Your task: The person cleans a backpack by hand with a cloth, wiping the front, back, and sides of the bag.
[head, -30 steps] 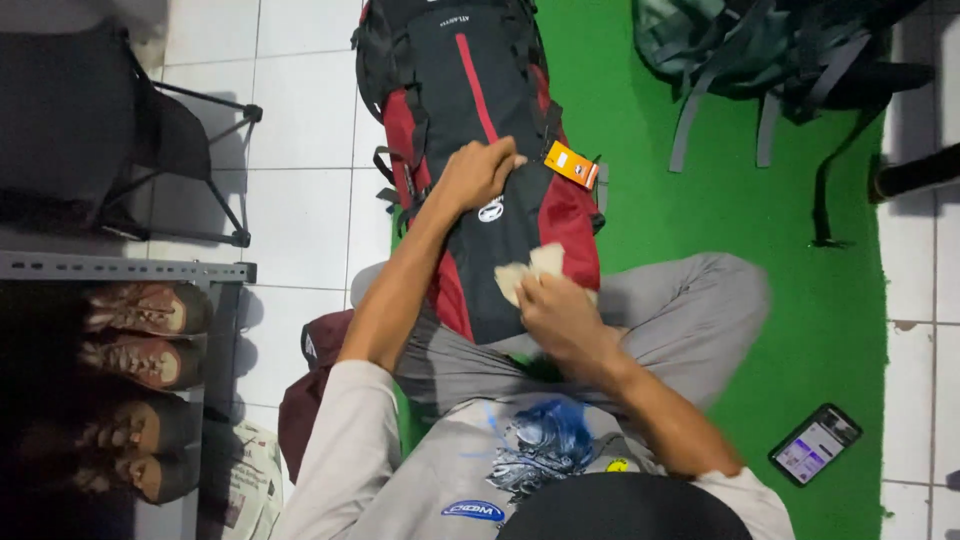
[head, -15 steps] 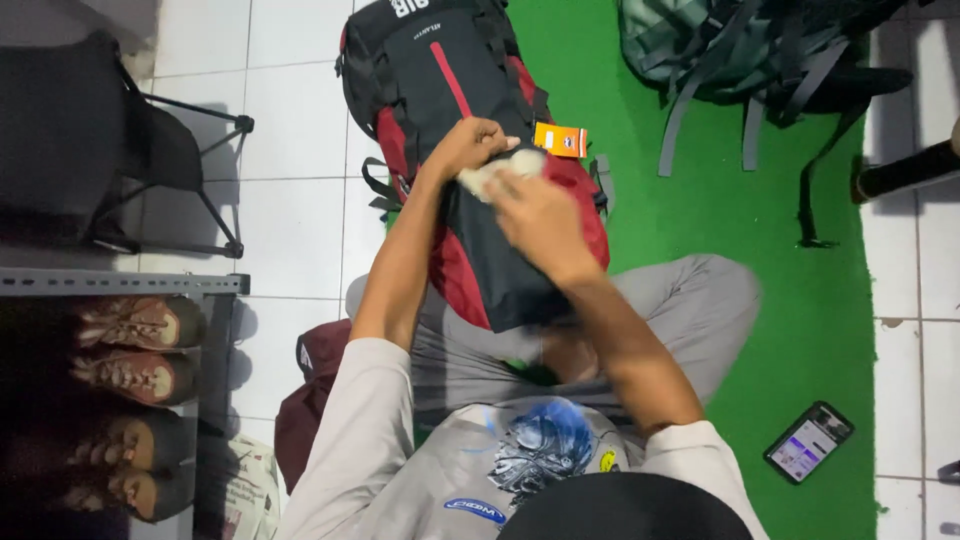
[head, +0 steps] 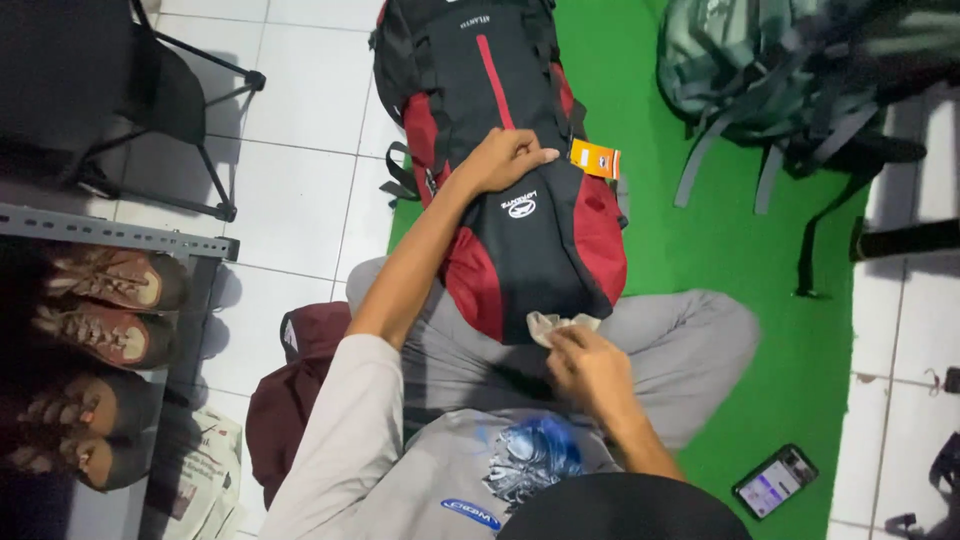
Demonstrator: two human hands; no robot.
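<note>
1. Landmark: the black-and-red backpack [head: 520, 200] lies lengthwise across the seated person's lap, its lower end on the grey trousers [head: 690, 340] and its upper end out over the green mat [head: 720, 260] and the white floor tiles [head: 300, 200].
2. Left hand [head: 505, 160]: laid flat on the middle of the backpack's front panel, fingers spread and apart, gripping nothing. It appears to be bracing the pack.
3. Right hand [head: 590, 365]: at the backpack's near lower edge, fingers closed together on a small pale cloth [head: 555, 323]. The cloth touches the pack's bottom corner.
4. Step in hand, as a judgement: wiping the pack's surface with the cloth, with the stroke currently at the end nearest the body.
5. Next move, as a judgement: it calls for steady downward pressure from the bracing hand so the pack does not slide off the lap, and for the cloth to stay bunched in the fingers as it travels along the panel.
6. An orange hang tag [head: 596, 158] sits at the backpack's right edge, just beside the left fingertips; the cloth could snag it.
7. Surroundings: a grey-green backpack [head: 760, 70] lies beyond the pack on the mat; a phone [head: 775, 482] lies on the mat well apart from it, near the person's right side.
</note>
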